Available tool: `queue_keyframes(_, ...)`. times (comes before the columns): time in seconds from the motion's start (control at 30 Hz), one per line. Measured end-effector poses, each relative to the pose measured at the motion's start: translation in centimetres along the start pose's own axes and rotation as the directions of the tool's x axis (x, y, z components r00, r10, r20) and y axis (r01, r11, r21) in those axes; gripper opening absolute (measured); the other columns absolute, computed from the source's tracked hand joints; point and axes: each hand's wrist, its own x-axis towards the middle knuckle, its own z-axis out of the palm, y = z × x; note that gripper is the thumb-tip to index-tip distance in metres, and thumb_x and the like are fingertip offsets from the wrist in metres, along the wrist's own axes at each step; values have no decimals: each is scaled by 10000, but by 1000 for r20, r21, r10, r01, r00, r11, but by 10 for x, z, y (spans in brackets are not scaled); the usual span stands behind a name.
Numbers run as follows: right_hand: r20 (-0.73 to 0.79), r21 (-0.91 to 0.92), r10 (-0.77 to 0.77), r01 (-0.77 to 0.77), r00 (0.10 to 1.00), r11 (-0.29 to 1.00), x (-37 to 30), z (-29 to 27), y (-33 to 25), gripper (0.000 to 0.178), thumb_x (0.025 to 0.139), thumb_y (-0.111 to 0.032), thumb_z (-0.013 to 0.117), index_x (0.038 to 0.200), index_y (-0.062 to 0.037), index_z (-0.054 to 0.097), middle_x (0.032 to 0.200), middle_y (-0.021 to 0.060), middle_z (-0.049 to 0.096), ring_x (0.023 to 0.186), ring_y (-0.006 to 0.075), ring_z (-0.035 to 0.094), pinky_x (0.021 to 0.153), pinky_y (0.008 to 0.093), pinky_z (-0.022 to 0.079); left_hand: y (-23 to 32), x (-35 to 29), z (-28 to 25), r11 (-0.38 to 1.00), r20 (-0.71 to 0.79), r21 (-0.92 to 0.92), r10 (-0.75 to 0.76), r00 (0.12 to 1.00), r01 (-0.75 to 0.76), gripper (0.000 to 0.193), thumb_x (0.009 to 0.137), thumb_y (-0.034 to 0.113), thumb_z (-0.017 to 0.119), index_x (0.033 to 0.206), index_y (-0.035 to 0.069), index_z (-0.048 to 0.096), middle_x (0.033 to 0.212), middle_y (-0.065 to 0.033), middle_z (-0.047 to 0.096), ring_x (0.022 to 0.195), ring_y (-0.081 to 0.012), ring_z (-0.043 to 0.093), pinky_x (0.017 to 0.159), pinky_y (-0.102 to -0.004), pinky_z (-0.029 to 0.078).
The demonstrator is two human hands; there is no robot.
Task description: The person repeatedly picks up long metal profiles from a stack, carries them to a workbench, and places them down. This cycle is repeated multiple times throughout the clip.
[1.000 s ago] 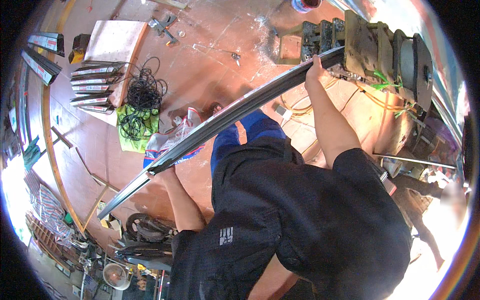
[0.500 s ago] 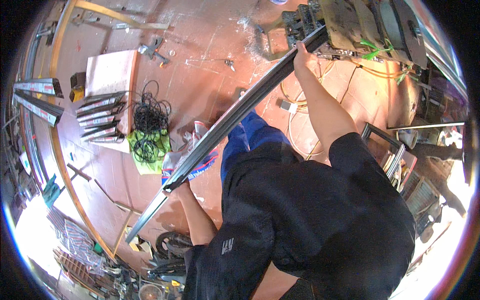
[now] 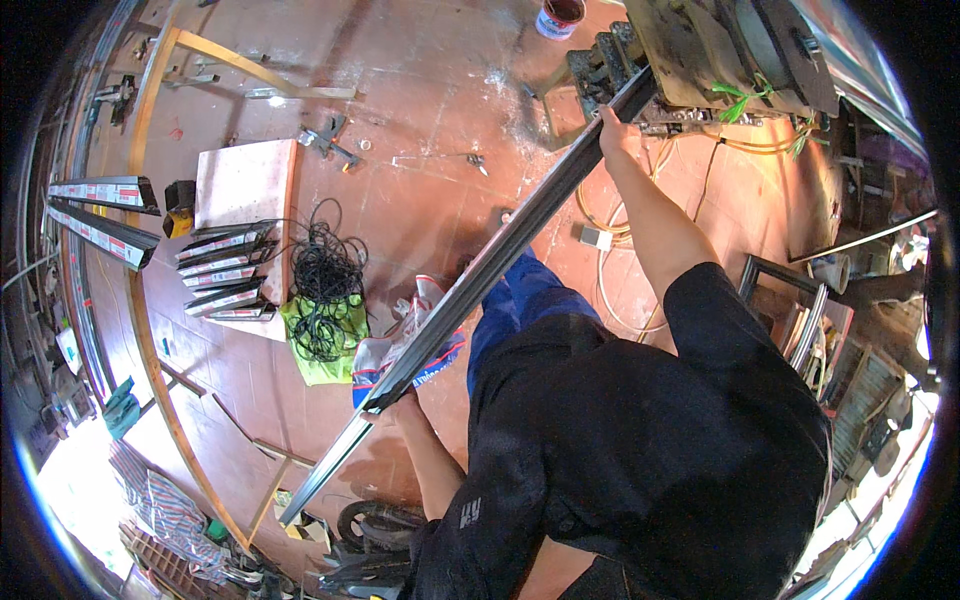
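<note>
A long dark metal profile (image 3: pixel 515 240) with lengthwise grooves slants across the view, from a shiny end at the lower left up to the stacked boards at the upper right. My left hand (image 3: pixel 397 409) is closed around its lower part. Farther up, my right hand (image 3: pixel 621 137) grips the same profile near its far end, fingers partly hidden behind it. Beneath the profile, by my left hand, lies a printed white, red and blue plastic bag (image 3: pixel 424 290). Left of that, a tangle of black cord (image 3: pixel 325 265) rests on a yellow-green cloth or bag (image 3: pixel 325 365).
Several cut profiles (image 3: pixel 222 272) lie on a pale board (image 3: pixel 245 185) at the left. Longer labelled profiles (image 3: pixel 105 232) jut in beside a wooden frame (image 3: pixel 147 350). Stacked boards (image 3: pixel 700 60), a bucket (image 3: pixel 558 18) and a yellow hose (image 3: pixel 590 212) are at the upper right.
The view has shifted, so the floor items appear farther right and lower, and the bucket has come into sight. Both hands keep their hold on the profile.
</note>
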Motion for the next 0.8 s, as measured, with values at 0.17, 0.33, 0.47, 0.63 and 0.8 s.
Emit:
queue_keyframes(0.17, 26, -3, -24, 24, 999, 1000, 5, 5, 7, 839, 749, -677, 732, 1136, 67, 746, 1180, 297, 717, 1155, 380, 693, 996, 456, 523, 1, 9, -7, 999, 2, -50, -5, 1000, 5, 1110, 818, 910, 280, 1496, 53, 474, 1435, -299, 543, 1318, -538, 512, 1076, -717, 433)
queue_keyframes(0.33, 41, 132, -43, 37, 998, 991, 5, 9, 10, 765, 729, -633, 790, 1059, 56, 764, 1086, 232, 749, 1036, 338, 724, 920, 435, 541, 2, 27, -15, 997, 211, 10, -75, 975, 75, 1152, 835, 891, 292, 1611, 39, 287, 1599, -297, 369, 1455, -535, 364, 1145, -740, 332)
queue_keyframes(0.47, 80, 160, -6, -7, 997, 987, 0, 4, 6, 760, 702, -621, 807, 1037, 60, 765, 1078, 233, 751, 1010, 351, 727, 904, 448, 548, 1, 33, -9, 996, 244, 57, -78, 967, 66, 1144, 830, 893, 275, 1602, 50, 313, 1586, -274, 401, 1446, -515, 388, 1156, -714, 344)
queue_keyframes(0.63, 35, 55, 20, -22, 999, 998, 10, 12, 16, 789, 707, -612, 806, 1076, 82, 743, 1110, 252, 737, 1054, 351, 713, 935, 446, 533, -7, 13, -5, 999, 188, 40, -18, 982, 11, 1135, 819, 901, 269, 1588, 70, 356, 1564, -241, 449, 1415, -495, 438, 1162, -679, 370)
queue_keyframes(0.8, 10, 155, -29, 27, 1000, 988, 35, 38, 32, 838, 737, -645, 763, 1106, 107, 728, 1168, 289, 719, 1113, 393, 699, 965, 463, 531, -3, 6, -8, 998, 9, 61, 27, 1000, -28, 1080, 826, 901, 244, 1459, 75, 531, 1401, -248, 596, 1296, -496, 554, 1125, -670, 422)
